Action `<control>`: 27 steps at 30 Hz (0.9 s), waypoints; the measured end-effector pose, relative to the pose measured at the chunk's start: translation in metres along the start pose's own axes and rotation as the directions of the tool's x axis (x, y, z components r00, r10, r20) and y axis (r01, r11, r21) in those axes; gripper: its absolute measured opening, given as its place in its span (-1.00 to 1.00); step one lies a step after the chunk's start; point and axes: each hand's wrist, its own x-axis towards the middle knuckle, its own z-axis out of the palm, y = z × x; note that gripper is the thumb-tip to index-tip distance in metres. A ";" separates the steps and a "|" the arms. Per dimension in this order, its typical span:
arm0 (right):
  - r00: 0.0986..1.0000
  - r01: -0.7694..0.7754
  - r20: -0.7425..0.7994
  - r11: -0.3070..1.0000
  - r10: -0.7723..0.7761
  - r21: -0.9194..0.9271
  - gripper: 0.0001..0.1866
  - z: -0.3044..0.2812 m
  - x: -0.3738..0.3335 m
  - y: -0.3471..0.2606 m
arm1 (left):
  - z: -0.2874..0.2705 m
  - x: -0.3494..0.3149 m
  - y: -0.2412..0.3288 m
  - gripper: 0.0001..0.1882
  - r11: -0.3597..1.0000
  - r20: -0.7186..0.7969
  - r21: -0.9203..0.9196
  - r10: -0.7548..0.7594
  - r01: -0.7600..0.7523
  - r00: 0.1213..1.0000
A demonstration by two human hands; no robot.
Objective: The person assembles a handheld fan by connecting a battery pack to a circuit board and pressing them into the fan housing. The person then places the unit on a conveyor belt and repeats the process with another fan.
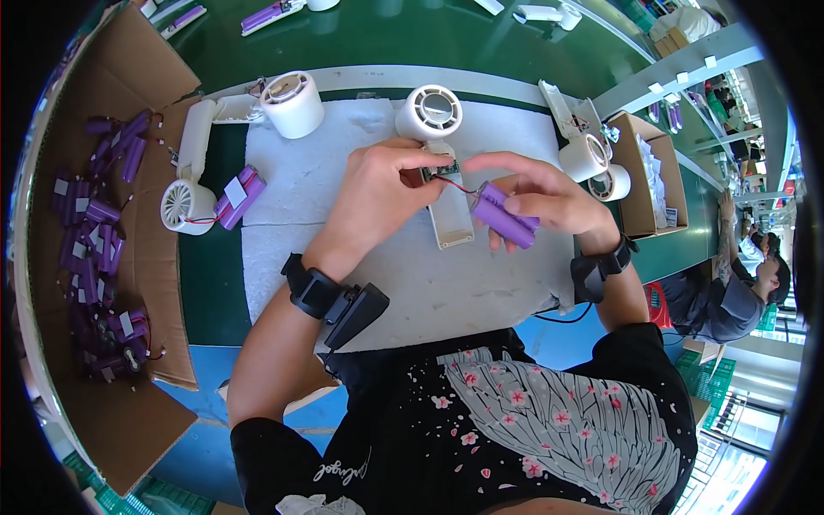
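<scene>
Right hand (549, 199) fingers clamped on purple battery (505, 219). Left hand (378, 193) fingers pinched at circuit board (439, 172) of white fan (433, 129) on pad (429, 283).

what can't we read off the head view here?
- Connector at the small circuit board: too small, and the left hand covers it.
- Underside of the purple battery pack: hidden by the right hand.
- Count of packs in the cardboard box: piled, bent near the rim.

Open brown cardboard box (159, 283), far left, filled with purple battery packs (94, 257) bearing white square labels; smaller open brown box (652, 176) placed at right of bench
</scene>
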 end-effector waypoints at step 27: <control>0.882 0.273 -0.103 0.677 -0.459 -0.683 -0.23 0.022 0.017 0.038 | -0.009 0.001 0.005 -0.75 0.973 0.138 0.178 0.126 -0.149 0.982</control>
